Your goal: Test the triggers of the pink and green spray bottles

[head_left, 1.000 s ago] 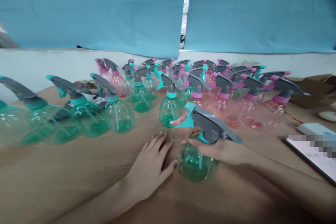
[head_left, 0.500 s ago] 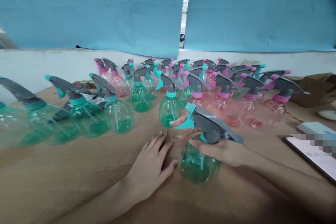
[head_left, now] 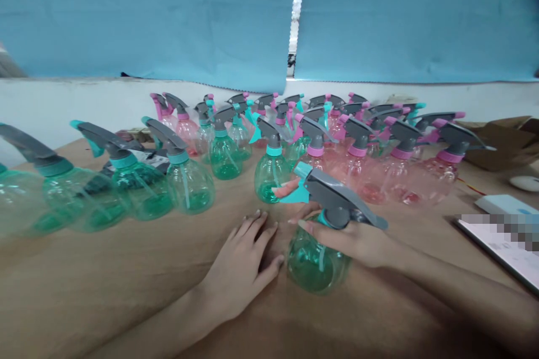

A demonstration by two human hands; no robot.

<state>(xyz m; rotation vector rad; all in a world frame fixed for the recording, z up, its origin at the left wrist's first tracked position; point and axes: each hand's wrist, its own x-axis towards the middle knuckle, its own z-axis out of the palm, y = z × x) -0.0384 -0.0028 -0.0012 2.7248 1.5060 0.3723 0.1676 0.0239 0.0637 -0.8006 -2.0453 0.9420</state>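
My right hand [head_left: 357, 241] is wrapped round the neck of a green spray bottle [head_left: 314, 263] with a grey head and a turquoise nozzle and trigger. One finger reaches out near the trigger. My left hand [head_left: 244, 263] lies palm down on the wooden table [head_left: 126, 286], fingers spread, just left of that bottle and holding nothing. Beyond my hands stands another green bottle [head_left: 272, 174]. Pink spray bottles [head_left: 381, 179] stand behind the held one to the right.
At the left stand several green bottles [head_left: 143, 190], with a dark plastic bag [head_left: 155, 160] behind them. More pink and green bottles fill the back. On the right are a screen device [head_left: 501, 247], a white box [head_left: 505, 205] and a brown carton [head_left: 497, 143].
My right hand and the held green bottle have shifted very slightly left. My left hand has stayed in place.
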